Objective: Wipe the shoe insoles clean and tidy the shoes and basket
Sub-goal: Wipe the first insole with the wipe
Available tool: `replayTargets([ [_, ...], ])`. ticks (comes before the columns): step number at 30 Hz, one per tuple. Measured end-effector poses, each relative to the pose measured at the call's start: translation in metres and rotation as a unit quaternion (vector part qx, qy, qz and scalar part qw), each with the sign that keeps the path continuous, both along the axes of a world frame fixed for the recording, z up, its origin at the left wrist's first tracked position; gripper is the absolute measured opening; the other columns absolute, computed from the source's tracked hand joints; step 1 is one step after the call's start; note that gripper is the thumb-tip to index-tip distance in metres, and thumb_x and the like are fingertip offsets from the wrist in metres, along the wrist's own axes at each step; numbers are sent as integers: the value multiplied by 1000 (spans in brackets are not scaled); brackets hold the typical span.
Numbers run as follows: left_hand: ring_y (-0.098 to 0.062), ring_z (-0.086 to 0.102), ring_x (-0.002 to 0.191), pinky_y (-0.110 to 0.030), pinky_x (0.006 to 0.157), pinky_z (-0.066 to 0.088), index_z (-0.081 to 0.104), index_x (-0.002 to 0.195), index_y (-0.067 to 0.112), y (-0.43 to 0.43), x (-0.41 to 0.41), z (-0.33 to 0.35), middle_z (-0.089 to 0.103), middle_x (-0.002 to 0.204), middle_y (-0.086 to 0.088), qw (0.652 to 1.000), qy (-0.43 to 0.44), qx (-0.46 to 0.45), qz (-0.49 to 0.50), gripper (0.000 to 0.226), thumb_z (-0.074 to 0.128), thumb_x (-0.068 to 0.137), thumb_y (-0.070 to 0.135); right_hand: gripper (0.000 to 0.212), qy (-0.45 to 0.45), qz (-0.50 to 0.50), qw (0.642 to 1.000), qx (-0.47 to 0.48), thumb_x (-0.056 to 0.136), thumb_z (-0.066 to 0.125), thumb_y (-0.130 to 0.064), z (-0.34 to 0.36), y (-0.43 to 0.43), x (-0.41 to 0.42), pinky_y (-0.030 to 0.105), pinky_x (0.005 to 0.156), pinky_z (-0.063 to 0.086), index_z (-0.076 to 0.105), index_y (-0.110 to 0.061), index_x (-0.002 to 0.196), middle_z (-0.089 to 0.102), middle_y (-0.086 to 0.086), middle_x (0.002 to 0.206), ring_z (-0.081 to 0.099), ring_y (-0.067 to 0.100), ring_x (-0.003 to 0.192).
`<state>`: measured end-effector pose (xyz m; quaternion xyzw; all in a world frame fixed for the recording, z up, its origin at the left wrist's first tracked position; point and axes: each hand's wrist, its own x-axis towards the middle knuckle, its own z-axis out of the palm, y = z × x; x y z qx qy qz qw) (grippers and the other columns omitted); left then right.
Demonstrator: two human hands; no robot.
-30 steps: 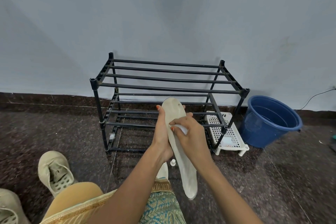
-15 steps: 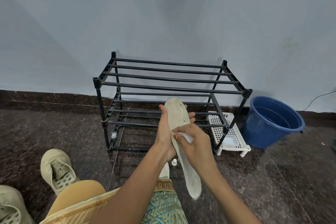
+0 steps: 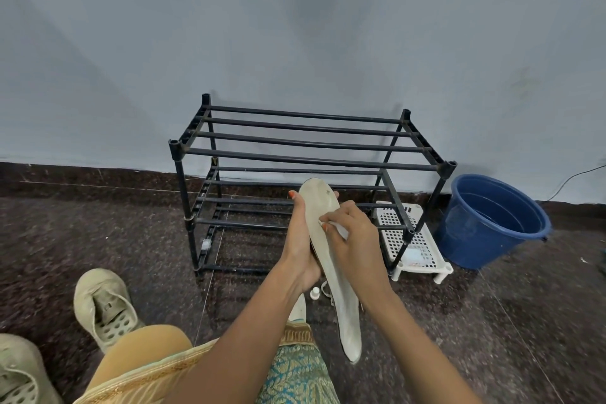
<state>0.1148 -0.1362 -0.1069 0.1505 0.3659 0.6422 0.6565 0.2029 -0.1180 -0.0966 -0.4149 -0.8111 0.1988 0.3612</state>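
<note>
A long off-white insole [image 3: 346, 311] stands on edge in front of me, its toe end pointing up toward the rack. My left hand [image 3: 300, 239] grips it from behind along its upper half. My right hand [image 3: 355, 241] pinches a small white wipe [image 3: 339, 229] and presses it against the insole's face. A beige shoe [image 3: 105, 305] lies on the floor at the lower left, and a second beige shoe [image 3: 19, 374] shows at the bottom left corner. A white perforated basket [image 3: 414, 239] sits on the floor by the rack's right leg.
A black two-tier tube rack [image 3: 311, 154] stands against the pale wall. To its right is a blue bucket [image 3: 492, 223]. A small white bottle [image 3: 314, 292] stands on the dark speckled floor below my left hand. My knee and patterned clothing fill the bottom middle.
My right hand with the wipe slid down the insole and has now come back up toward the toe end. The left hand keeps its grip.
</note>
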Motion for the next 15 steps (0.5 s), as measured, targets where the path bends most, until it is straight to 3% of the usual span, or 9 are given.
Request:
replayTargets([
  [2,-18,71,86,-34,79,53,78,87,19,0,1,0,74,95,-5,1000,0,14,1,87,9,87,72,15,-4,9,1000,-10,84,59,-1,-1,-6,4,13,76,39,69,-6,92,55,-4,86,53,16,88],
  [6,-22,68,93,-35,77,54,63,112,17,2,2,0,72,104,-5,1000,-22,14,12,78,12,87,71,15,6,22,1000,-20,82,59,2,0,-11,13,1,74,33,70,-5,91,46,-17,78,50,11,84],
  [11,-23,70,88,-36,79,53,69,107,16,0,3,1,73,99,-10,1000,11,17,-16,82,14,86,72,14,-14,9,1000,11,83,59,1,1,2,12,1,76,32,69,-3,92,58,5,91,52,19,91],
  [15,-26,70,85,-35,70,55,64,113,12,-2,3,0,71,98,-15,1000,16,9,-15,79,20,86,72,12,-33,-2,998,48,84,59,0,1,13,9,5,70,34,68,-4,91,57,7,91,51,20,91],
])
